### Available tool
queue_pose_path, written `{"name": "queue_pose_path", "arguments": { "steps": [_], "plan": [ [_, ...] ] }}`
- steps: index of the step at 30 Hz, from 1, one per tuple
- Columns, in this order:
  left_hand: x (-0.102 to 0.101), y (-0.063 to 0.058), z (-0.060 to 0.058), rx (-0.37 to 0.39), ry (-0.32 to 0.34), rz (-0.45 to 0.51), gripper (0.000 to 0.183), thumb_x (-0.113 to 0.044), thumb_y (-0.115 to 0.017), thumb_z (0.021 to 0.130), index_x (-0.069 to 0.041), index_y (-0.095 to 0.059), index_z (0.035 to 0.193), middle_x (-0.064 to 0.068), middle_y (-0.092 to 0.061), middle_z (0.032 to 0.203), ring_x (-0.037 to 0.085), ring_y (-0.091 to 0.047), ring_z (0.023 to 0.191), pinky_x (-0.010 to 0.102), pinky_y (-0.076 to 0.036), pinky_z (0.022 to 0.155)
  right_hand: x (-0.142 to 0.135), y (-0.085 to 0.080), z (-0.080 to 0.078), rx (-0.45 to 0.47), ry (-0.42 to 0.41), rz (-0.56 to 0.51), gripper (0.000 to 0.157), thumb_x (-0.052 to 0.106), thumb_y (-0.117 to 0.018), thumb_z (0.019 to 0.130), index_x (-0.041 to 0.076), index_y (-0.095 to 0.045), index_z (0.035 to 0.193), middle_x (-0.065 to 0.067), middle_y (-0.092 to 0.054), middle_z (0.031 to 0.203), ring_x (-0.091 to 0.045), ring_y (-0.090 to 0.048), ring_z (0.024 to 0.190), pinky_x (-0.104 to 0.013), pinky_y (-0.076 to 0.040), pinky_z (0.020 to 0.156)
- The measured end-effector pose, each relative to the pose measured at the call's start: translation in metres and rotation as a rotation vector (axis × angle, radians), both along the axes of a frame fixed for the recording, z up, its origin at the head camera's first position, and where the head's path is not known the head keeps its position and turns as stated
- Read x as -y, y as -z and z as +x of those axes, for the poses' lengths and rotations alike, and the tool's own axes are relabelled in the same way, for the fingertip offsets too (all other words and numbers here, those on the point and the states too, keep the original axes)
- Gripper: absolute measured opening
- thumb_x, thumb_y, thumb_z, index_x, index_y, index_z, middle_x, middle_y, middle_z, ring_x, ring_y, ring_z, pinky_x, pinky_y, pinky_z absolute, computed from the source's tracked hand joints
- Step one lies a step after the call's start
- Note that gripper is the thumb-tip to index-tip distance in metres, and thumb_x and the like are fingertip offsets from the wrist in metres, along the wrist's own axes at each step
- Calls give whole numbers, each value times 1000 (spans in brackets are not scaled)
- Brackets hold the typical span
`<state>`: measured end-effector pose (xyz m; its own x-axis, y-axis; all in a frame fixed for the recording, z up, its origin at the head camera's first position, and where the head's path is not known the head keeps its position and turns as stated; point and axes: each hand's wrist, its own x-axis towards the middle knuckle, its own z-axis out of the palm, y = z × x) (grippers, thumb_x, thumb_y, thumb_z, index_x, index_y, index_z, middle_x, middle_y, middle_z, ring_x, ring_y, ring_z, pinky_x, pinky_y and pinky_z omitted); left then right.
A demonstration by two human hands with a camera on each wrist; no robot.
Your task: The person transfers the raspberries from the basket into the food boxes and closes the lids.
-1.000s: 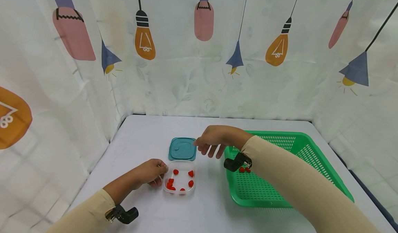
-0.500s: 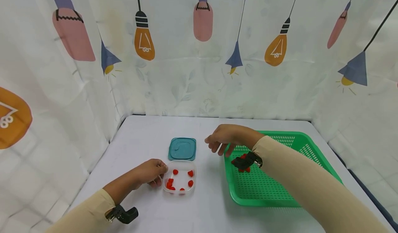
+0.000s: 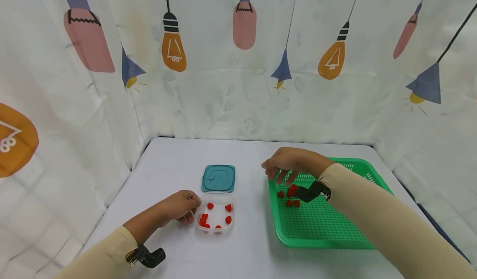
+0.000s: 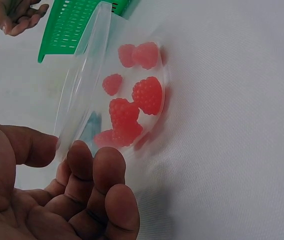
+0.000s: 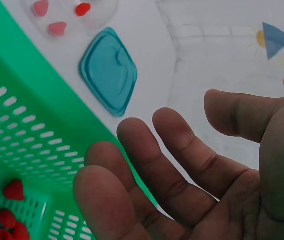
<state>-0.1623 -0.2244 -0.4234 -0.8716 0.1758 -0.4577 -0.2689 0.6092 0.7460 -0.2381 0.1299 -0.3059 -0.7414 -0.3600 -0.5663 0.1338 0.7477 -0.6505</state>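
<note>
My left hand (image 3: 179, 206) pinches the left rim of a clear plastic container (image 3: 218, 211) between thumb and fingers. Inside it lie several red raspberries (image 4: 147, 95), loosely spread over the bottom. My right hand (image 3: 288, 164) hovers over the back left corner of a green plastic basket (image 3: 320, 227), fingers relaxed and holding nothing. More raspberries (image 3: 292, 190) rest in the basket below that hand. In the right wrist view the thumb stands apart from the loosely bent fingers (image 5: 174, 185).
A teal lid (image 3: 218, 178) lies flat on the white table (image 3: 253, 246), just behind the container. The basket takes up the right side. A white curtain (image 3: 208, 105) with printed lamps hangs around the table's back and sides.
My right hand has moved right, from beside the lid to over the basket's back left corner. The left hand and the container have stayed put.
</note>
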Motion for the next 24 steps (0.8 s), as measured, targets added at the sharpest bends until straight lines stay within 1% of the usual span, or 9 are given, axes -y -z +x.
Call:
{"name": "queue_pose_path", "arguments": {
  "steps": [7, 12, 16, 20, 24],
  "plan": [
    [0, 2, -2, 3, 2, -1, 18, -19, -58, 103, -2, -61, 110, 11, -61, 91, 26, -62, 74, 35, -54, 66, -22, 5, -1, 9, 30, 0, 39, 41, -62, 100, 4, -73, 108, -12, -70, 114, -35, -68, 106, -46, -59, 80],
    [0, 2, -2, 3, 2, -4, 18, -19, -58, 103, -2, -61, 109, 11, -61, 91, 26, -62, 74, 35, -54, 66, -32, 14, -2, 9, 36, 20, 38, 40, -62, 100, 5, -73, 110, -11, -71, 112, -37, -67, 109, -45, -59, 78],
    [0, 1, -3, 3, 6, -7, 18, -19, -58, 104, -2, -61, 108, 11, -61, 90, 26, -61, 74, 35, -54, 66, -41, 22, -2, 9, 33, 34, 39, 40, -61, 101, 5, -73, 112, -14, -70, 115, -36, -67, 108, -45, -59, 77],
    [0, 0, -3, 7, 5, -10, 18, -19, -57, 104, -2, -61, 108, 11, -61, 91, 26, -61, 74, 35, -54, 66, -50, 31, -1, 15, 41, 45, 44, 42, -60, 101, 2, -71, 117, -14, -70, 116, -33, -69, 103, -47, -59, 77],
    [0, 0, -3, 8, 7, -13, 18, -19, -57, 104, -2, -61, 108, 11, -61, 91, 26, -61, 74, 34, -54, 66, -59, 40, -1, 21, 48, 56, 51, 44, -58, 102, -1, -68, 123, -15, -70, 115, -34, -68, 104, -48, -58, 78]
  ]
}}
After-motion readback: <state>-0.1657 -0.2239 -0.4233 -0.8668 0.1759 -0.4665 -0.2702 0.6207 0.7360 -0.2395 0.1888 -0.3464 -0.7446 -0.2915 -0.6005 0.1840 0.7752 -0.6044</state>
